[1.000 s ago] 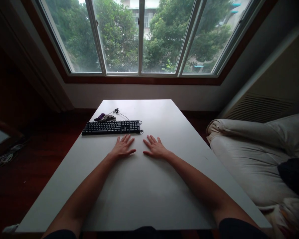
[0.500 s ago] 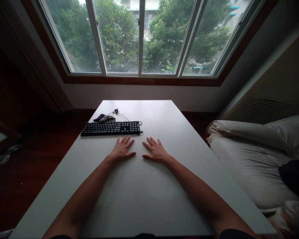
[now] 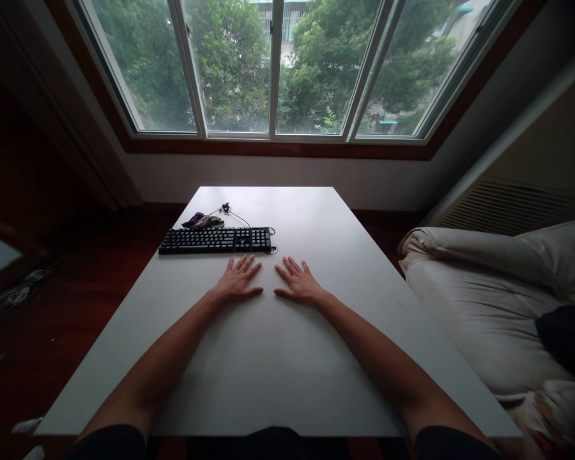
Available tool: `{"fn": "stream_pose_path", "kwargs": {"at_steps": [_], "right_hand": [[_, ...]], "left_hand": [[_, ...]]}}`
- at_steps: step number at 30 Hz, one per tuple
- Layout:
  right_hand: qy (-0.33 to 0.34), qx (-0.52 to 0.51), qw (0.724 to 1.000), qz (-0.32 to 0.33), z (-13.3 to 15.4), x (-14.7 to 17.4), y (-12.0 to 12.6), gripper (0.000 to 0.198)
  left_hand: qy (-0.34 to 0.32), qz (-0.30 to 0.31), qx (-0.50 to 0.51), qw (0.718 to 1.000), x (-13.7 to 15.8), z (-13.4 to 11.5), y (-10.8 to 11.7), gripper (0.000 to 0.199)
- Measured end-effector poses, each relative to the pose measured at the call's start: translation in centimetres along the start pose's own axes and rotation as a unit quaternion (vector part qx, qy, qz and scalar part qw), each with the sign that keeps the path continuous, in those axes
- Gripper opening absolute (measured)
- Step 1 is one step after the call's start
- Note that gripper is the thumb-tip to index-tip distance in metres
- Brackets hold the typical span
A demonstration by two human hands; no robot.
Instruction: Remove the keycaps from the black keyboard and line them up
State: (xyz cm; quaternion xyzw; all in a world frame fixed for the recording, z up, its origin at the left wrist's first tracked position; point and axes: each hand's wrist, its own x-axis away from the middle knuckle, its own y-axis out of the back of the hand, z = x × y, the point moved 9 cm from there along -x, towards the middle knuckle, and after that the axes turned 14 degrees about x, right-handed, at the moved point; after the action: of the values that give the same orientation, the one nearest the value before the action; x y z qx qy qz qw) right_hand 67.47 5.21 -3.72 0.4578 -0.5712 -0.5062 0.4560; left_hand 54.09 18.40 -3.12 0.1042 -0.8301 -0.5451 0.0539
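My left hand [image 3: 237,280] lies flat on the white table [image 3: 268,364], fingers spread and nothing in it. Its fingertips are just short of the near edge of a black keyboard [image 3: 215,241]. To the right, my right hand [image 3: 299,281] also rests palm down with its fingers apart and holds nothing. The two thumbs point at each other across a small gap of bare tabletop. Behind the keyboard lie a dark purple and grey cloth-like bundle [image 3: 202,221] and a coiled cable [image 3: 226,208].
A beige sofa [image 3: 479,306] stands along the table's right side, with a dark item [image 3: 568,338] on it. Past the far table edge is a wall with a window [image 3: 273,76]. Loose cables [image 3: 22,291] lie on the dark red floor [image 3: 81,313] at left.
The camera view has tilted down slightly, so the table sits a little higher in the picture and its near edge shows. Both hands stay flat in the same places.
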Motion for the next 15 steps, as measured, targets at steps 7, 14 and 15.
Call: {"fn": "stream_pose_path", "kwargs": {"at_steps": [7,14,15], "right_hand": [[-0.008,-0.004,1.000,-0.014,0.3,-0.1,0.1,0.091],[-0.064,-0.105,0.985,-0.117,-2.2,-1.1,1.7,0.053],[-0.079,-0.136,0.978,-0.135,-3.0,-1.4,2.1,0.049]], "left_hand": [[0.004,-0.020,0.012,1.000,0.3,0.1,0.2,0.088],[0.048,-0.191,0.147,0.969,0.9,3.5,4.8,0.042],[0.087,-0.258,0.172,0.947,1.5,5.5,6.7,0.041]]}}
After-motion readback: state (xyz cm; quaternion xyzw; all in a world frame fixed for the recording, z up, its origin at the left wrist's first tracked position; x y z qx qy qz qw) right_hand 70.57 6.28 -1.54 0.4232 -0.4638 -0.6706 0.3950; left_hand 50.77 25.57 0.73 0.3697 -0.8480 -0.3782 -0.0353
